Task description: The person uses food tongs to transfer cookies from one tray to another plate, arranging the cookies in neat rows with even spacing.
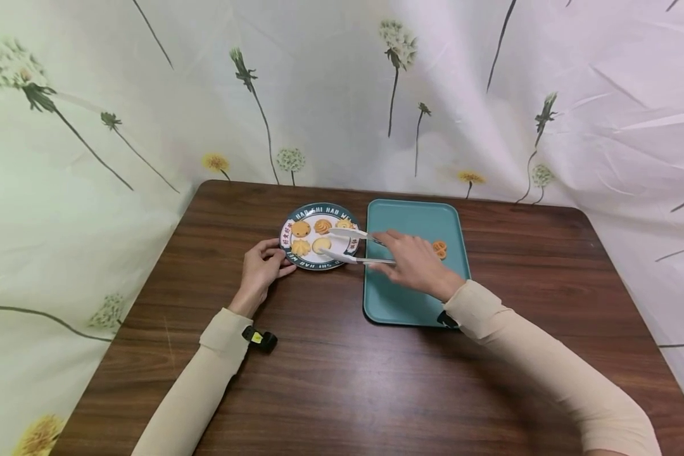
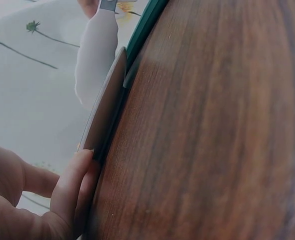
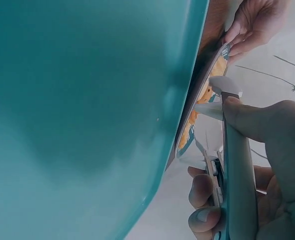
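My left hand (image 1: 260, 269) grips the lower left rim of an oval plate (image 1: 319, 266) with a dark lettered border, thumb at its edge. Several cookies lie on it: a round face-like one (image 1: 301, 228), a swirled one (image 1: 322, 226), a star-shaped one (image 1: 300, 247) and a plain round one (image 1: 322, 244). In my right hand (image 1: 416, 263) I hold metal tongs (image 3: 240, 175) with white tips. Those tips are spread apart over the plate's right side, close to the plain round cookie. They partly cover another cookie (image 1: 344, 224) at the upper right.
Right of the plate lies a teal rectangular tray (image 1: 413, 218), under my right hand. A small pretzel-shaped cookie (image 1: 439, 248) sits on it. Both stand on a dark wooden table (image 1: 330, 380), with a flower-printed cloth (image 1: 342, 95) hanging behind.
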### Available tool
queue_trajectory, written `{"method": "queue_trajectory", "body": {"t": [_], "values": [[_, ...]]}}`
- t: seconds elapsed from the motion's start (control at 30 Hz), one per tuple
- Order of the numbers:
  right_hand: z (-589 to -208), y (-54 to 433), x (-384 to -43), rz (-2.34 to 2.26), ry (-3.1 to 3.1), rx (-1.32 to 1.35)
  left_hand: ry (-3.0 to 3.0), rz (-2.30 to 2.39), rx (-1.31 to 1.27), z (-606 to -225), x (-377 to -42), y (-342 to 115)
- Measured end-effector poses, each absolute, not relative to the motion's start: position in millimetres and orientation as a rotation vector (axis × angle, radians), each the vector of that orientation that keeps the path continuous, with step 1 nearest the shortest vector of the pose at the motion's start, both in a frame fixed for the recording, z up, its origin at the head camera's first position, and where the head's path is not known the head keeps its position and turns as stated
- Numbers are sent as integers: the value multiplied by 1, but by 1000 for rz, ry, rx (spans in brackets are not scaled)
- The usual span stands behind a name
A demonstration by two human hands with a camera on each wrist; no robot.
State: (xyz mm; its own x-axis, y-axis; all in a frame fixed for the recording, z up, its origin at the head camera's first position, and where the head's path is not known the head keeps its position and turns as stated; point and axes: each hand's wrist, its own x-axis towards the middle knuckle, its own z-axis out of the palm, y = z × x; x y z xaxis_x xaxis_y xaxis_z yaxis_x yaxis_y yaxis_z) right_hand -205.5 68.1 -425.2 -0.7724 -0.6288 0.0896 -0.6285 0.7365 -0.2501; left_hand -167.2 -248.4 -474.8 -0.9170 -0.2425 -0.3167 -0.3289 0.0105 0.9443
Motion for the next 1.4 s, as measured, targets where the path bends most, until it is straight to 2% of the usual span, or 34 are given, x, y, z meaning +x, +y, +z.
{"method": "queue_trajectory", "body": {"t": [0.87,1.4], "values": [[-423,115,-199,-517,3035,-996,2207,2047,-634,-476,-165,-248],[-422,158,-193,-457,3083,-825,2200,2056,-622,-476,-168,-248]]}}
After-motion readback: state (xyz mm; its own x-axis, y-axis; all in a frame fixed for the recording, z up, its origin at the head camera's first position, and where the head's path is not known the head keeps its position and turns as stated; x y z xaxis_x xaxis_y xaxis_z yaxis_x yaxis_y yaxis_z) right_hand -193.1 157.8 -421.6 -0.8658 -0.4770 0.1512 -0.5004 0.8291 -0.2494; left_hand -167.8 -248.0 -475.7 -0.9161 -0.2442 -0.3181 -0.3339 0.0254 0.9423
